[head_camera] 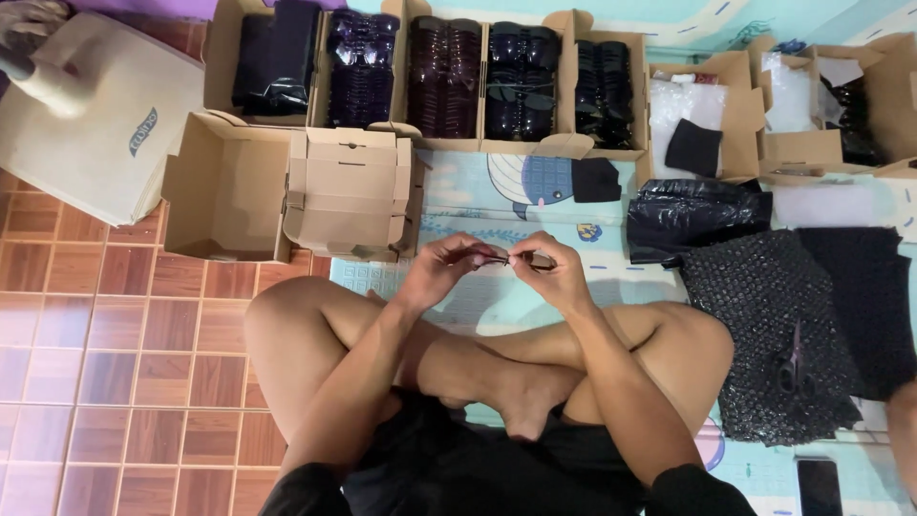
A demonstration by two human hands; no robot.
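Above your crossed legs, your left hand (441, 266) and right hand (554, 270) pinch a pair of dark glasses (511, 257) by its ends, fingers closed on it, so it sits level and close to your eyes. Folded boxes (349, 191) stand just ahead, within reach, and trays of glasses (521, 81) line the back. Black bubble wrap (774, 334) lies to your right. You sit on a pale mat (611, 277) over brown floor tiles (124, 334).

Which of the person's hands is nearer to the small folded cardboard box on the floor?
Left. The left hand is just right of and below the folded cardboard box; the right hand is farther right. Both hold dark sunglasses.
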